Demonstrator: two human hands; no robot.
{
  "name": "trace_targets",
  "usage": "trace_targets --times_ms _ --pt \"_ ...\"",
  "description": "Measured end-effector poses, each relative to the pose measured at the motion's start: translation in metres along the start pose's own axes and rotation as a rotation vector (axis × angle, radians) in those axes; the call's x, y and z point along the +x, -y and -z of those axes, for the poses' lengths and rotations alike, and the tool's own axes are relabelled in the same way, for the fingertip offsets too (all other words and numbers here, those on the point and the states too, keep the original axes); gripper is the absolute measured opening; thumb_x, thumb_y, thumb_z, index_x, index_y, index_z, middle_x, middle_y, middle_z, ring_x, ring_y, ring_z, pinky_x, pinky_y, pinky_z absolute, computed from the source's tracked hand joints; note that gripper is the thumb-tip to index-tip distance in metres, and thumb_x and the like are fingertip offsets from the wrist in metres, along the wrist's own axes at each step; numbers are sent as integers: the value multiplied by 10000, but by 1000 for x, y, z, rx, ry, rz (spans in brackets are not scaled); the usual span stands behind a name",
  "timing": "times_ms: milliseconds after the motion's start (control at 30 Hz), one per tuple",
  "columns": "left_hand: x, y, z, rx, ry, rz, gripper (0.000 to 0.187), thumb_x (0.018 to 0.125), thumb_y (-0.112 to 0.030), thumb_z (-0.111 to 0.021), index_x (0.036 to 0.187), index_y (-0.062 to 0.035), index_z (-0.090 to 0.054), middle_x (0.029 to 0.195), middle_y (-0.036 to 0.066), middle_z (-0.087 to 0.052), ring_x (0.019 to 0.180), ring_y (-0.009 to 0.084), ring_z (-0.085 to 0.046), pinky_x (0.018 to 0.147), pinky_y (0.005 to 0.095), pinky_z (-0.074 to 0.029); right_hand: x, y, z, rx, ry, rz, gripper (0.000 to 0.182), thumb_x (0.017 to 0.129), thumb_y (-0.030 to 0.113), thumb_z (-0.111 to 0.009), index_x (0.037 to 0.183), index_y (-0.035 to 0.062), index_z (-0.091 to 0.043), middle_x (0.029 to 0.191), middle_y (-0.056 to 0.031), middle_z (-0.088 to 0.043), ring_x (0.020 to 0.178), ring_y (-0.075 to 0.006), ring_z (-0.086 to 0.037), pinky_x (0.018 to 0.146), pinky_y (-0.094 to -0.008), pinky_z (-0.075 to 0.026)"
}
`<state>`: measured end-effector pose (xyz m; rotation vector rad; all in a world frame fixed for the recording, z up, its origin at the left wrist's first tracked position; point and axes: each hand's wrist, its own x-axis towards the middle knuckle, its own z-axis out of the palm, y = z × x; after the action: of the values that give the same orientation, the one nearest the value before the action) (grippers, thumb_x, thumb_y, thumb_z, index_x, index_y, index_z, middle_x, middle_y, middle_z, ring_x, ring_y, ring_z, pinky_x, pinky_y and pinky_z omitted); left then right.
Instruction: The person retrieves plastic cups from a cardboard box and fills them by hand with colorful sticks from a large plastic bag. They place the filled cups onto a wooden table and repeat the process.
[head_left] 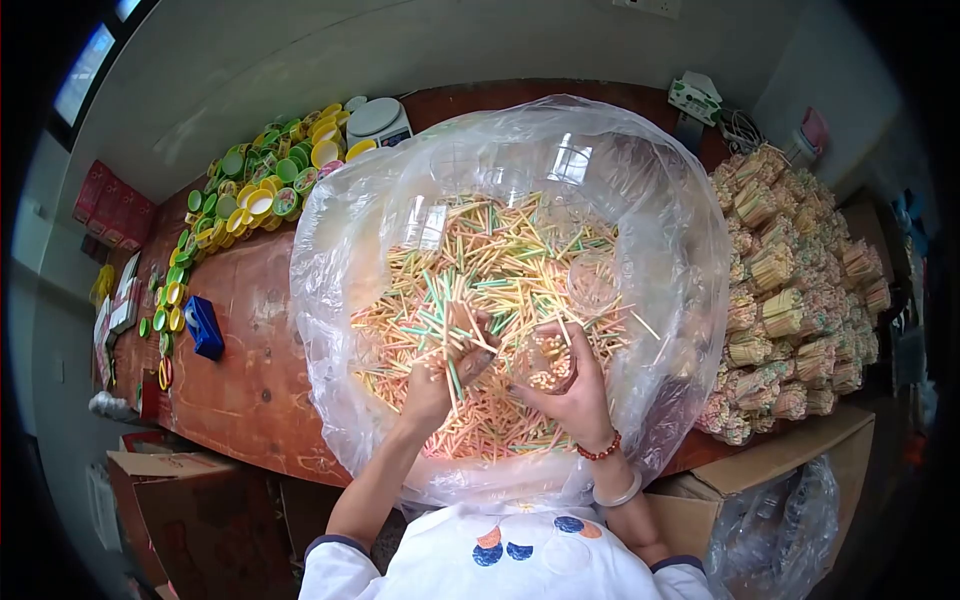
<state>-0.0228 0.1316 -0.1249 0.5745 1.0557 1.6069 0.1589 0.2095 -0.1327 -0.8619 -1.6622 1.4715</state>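
A wide heap of thin pastel sticks point(490, 425), pink, yellow and green, lies in a large clear plastic bag point(345, 290) opened out on the table. Over the heap, my left hand point(450, 372) is closed around a loose bunch of these sticks point(436, 318), which poke out at several angles. My right hand point(578, 390) grips a small clear round container point(545, 362) with stick ends showing inside. The two hands are close together, the bunch just left of the container. Another clear round container point(594, 280) rests on the heap behind my right hand.
Bundled sticks point(785, 300) are stacked high on the right. Green and yellow lids point(260, 200) pile up at the back left, beside a scale point(378, 120). A blue tape dispenser point(204, 328) stands on the reddish table point(250, 380). Cardboard boxes point(690, 515) sit below the front edge.
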Motion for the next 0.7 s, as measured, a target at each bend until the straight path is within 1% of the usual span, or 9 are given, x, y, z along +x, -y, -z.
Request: trace_targets --times_ms 33,100,200,300,333,400,433,633,700 --pt "5 0 -2 -8 46 -52 329 946 -137 -734 1225 -36 -594 1170 91 -679 1184 212 -630 1207 416 -379 2 -3 -4 -121 -50 64 637 687 103 -918 1239 47 -605 1137 -126 -652 1104 -273 -652 933 -393 -538" --pt "9 -5 -10 -49 63 -86 209 945 -169 -734 1060 -73 -587 1083 92 -692 1186 232 -637 1295 485 -181 0 0 -7 -169 -44 87 640 685 100 -916 1244 55 -608 1149 -132 -652 1106 -299 -650 953 -404 -528" --pt "7 -26 -47 -55 34 -214 213 935 -167 -738 1046 -71 -584 1062 109 -712 1246 267 -611 1301 510 -148 0 11 -16 -273 -61 143 651 668 90 -913 1246 71 -613 1177 -139 -647 1109 -334 -646 956 -422 -525" --pt "11 -20 -45 20 216 -228 196 952 -190 -712 1049 -68 -593 1216 161 -715 1377 310 -518 1303 503 -113 0 16 -19 -378 -75 173 682 661 93 -911 1268 72 -599 1146 -143 -636 1094 -350 -636 938 -436 -528" --pt "12 -14 -43 246 229 -253 245 975 -230 -674 1129 -56 -594 1271 169 -693 1399 318 -505 1300 495 -117 -1 17 -21 -375 -78 172 688 662 97 -906 1273 73 -591 1133 -145 -630 1084 -354 -631 929 -441 -529" --pt "9 -4 -40 198 204 -138 365 963 -245 -691 1248 -51 -571 1309 180 -673 1431 321 -473 1285 489 -184 0 9 -22 -367 -58 189 685 672 106 -889 1274 60 -565 1114 -160 -608 1066 -365 -623 902 -455 -532" --pt "17 -3 -34 368 274 -219 489 926 -278 -748 1303 -56 -532 1338 185 -647 1428 326 -471 1252 489 -270 -1 8 -22 -366 -61 188 685 672 106 -889 1274 60 -565 1114 -160 -608 1066 -365 -623 902 -455 -532" --pt "20 -6 -32 293 261 -281 647 817 -435 -827 1220 -40 -511 1355 195 -590 1379 310 -493 1218 488 -326 5 9 -27 -341 -52 122 672 650 64 -882 1248 60 -575 1115 -151 -604 1070 -349 -645 895 -441 -543" --pt "20 -8 -33 206 226 -224 573 832 -353 -810 1211 -40 -517 1293 156 -592 1316 267 -529 1165 439 -377 4 12 -28 -345 -24 103 628 687 63 -860 1243 23 -572 1116 -167 -604 1063 -365 -641 894 -441 -546"
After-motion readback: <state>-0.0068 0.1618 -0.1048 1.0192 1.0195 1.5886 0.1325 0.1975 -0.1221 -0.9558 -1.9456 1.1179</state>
